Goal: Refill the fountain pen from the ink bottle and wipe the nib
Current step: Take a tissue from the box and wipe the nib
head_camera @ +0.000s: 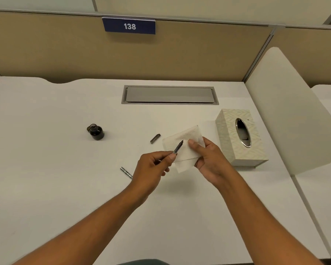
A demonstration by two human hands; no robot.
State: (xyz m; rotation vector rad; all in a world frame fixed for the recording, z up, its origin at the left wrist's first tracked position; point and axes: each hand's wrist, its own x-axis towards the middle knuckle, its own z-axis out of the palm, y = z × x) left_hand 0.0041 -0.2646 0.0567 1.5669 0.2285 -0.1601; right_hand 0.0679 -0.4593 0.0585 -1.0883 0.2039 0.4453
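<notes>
My left hand (153, 167) pinches the fountain pen's front section (178, 147), nib pointing up and away, over a folded white tissue (183, 148). My right hand (208, 159) holds that tissue from below, thumb on top beside the nib. The nib lies on or just above the paper; I cannot tell which. An open ink bottle (96, 132) with dark ink stands to the left on the desk. A dark pen part (155, 138) lies left of the tissue. A silver pen part (126, 172) lies by my left wrist.
A patterned tissue box (237, 142) stands at the right, close to my right hand. A grey cable tray lid (169, 95) is set into the white desk (55, 169) further back. A white divider panel (287, 115) rises at the right edge.
</notes>
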